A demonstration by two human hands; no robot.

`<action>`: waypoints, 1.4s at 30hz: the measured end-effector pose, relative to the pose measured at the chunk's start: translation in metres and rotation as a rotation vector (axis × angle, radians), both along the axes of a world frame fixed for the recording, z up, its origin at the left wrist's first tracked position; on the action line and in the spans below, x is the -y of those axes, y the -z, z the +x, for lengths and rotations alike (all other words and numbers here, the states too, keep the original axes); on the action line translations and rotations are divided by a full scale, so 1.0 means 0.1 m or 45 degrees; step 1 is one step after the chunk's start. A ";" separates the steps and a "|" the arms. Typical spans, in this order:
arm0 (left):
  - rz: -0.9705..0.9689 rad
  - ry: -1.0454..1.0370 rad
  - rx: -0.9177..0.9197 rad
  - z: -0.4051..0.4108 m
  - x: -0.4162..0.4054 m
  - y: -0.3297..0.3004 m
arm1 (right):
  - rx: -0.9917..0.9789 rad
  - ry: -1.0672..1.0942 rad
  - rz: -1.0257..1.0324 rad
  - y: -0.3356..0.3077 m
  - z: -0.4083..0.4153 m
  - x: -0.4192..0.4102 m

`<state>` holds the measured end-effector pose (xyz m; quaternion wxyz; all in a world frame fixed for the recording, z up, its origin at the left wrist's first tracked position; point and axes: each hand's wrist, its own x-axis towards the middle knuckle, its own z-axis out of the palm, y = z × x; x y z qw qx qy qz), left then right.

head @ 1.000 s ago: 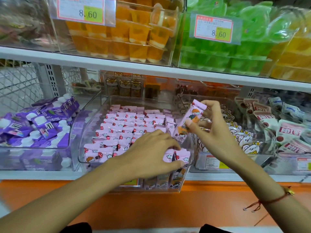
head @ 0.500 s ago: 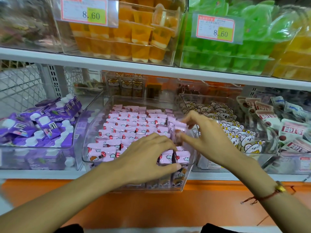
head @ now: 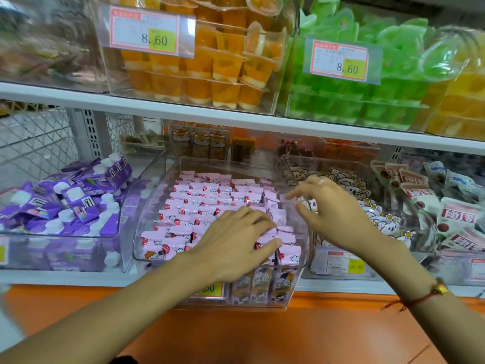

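A clear plastic bin (head: 148,216) on the lower shelf holds several rows of pink snack packets (head: 202,198) standing on end. My left hand (head: 236,243) lies on the front right rows, thumb on the near side and fingers on the far side, pinching the tops of a few packets. My right hand (head: 330,208) hovers over the bin's right edge, fingers spread and loosely bent, holding nothing. The pink packet from the earlier frames now stands among the rows by the right wall.
Purple pouches (head: 78,198) fill the bin to the left. White cartoon packets (head: 383,222) and red-and-white packets (head: 458,215) fill bins to the right. Orange jelly cups (head: 210,72) and green ones (head: 351,103) sit on the shelf above. An orange ledge (head: 262,334) runs below.
My right hand brought a pink packet down into the bin's right rows, let it go and lifted slightly with fingers spread. My left hand stayed on the front packets.
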<state>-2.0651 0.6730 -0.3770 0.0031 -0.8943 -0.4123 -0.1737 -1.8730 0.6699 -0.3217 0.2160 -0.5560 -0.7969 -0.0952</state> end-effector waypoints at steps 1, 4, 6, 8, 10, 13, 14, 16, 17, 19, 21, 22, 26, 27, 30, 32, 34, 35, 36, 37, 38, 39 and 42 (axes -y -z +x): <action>0.007 0.003 -0.019 0.01 0.00 0.00 | 0.015 0.029 0.003 -0.05 -0.01 -0.07; 0.006 -0.011 -0.050 0.02 0.01 0.02 | 0.210 0.084 -0.129 -0.13 -0.12 -0.26; 0.004 -0.015 -0.054 0.00 0.00 0.03 | 0.385 0.079 -0.211 -0.14 -0.20 -0.36; -0.004 -0.016 -0.050 -0.01 0.00 0.03 | 0.564 0.059 -0.255 -0.15 -0.26 -0.43; -0.010 -0.016 -0.033 -0.02 -0.01 0.03 | 0.656 0.036 -0.238 -0.18 -0.28 -0.45; -0.012 -0.009 0.003 -0.04 -0.01 0.03 | 0.641 0.009 -0.180 -0.18 -0.27 -0.44; -0.007 -0.007 0.010 -0.05 -0.01 0.03 | 0.610 0.008 -0.191 -0.16 -0.26 -0.43; 0.003 -0.003 0.023 -0.06 -0.01 0.04 | 0.443 -0.002 -0.223 -0.10 -0.24 -0.39; 0.006 -0.002 0.031 -0.05 -0.01 0.04 | 0.291 -0.029 -0.211 -0.06 -0.23 -0.36; 0.000 0.001 0.051 -0.04 0.00 0.03 | -0.093 -0.095 -0.127 0.01 -0.21 -0.30; -0.037 0.001 0.098 -0.02 0.02 0.00 | -0.478 -0.111 0.029 0.04 -0.21 -0.22; -0.067 -0.003 0.155 -0.02 0.02 -0.02 | -0.637 -0.101 0.142 0.05 -0.21 -0.18; -0.223 -0.099 0.625 -0.05 0.03 -0.10 | -1.123 -0.021 0.518 0.00 -0.15 -0.03; -0.242 -0.126 0.731 -0.06 0.03 -0.12 | -1.242 -0.014 0.541 -0.02 -0.13 0.01; -0.223 -0.100 0.908 -0.08 0.06 -0.19 | -1.610 0.009 0.373 -0.07 -0.14 0.10; -0.150 -0.043 0.910 -0.08 0.10 -0.22 | -1.799 0.037 0.152 -0.08 -0.17 0.13; -0.087 0.015 0.869 -0.07 0.12 -0.23 | -1.914 0.040 -0.040 -0.08 -0.20 0.15; -0.046 0.032 0.839 -0.06 0.12 -0.23 | -1.948 0.039 -0.113 -0.08 -0.22 0.17; 0.001 0.035 0.818 -0.06 0.13 -0.23 | -1.975 0.033 -0.173 -0.08 -0.23 0.17; 0.042 0.031 0.816 -0.06 0.14 -0.23 | -1.995 0.025 -0.221 -0.08 -0.24 0.18; 0.061 0.026 0.832 -0.06 0.15 -0.23 | -2.013 0.014 -0.261 -0.09 -0.25 0.18; 0.051 0.025 0.858 -0.08 0.15 -0.23 | -2.031 -0.003 -0.297 -0.09 -0.25 0.18; -0.261 0.015 1.114 -0.13 0.11 -0.28 | -2.072 -0.095 -0.415 -0.13 -0.24 0.20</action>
